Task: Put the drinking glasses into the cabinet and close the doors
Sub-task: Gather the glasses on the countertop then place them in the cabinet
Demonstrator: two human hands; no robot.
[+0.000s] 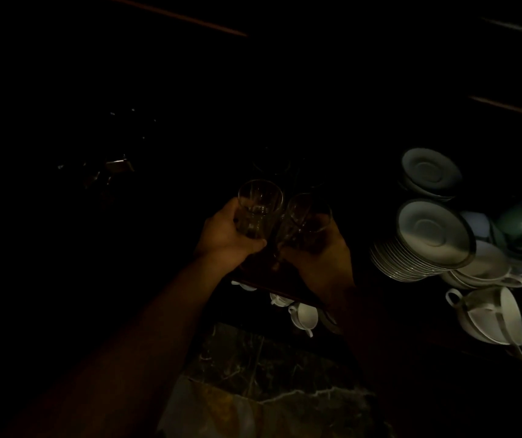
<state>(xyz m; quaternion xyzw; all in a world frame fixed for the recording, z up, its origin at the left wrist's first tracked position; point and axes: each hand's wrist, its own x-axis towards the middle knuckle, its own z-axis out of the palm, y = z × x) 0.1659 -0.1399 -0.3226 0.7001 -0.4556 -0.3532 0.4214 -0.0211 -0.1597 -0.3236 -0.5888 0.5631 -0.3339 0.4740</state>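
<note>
Stacked saucers (424, 245) sit beside white cups (487, 314) above a marbled floor (253, 368).

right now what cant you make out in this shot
- Head view, darkness: cabinet doors and shelf interior behind the glasses; open or shut unreadable.
- Right hand: its grip on the right glass is shadowed.
- Left glass in left hand: base hidden by fingers.
- Saucer stack: count too dim.

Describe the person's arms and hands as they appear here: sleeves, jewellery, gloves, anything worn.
Both forearms are bare as far as the frame shows, with no sleeve in sight. The left hand and right hand wear no gloves. No ring, watch or bracelet can be made out, though the dim light hides fine detail, above all on the right arm.
</note>
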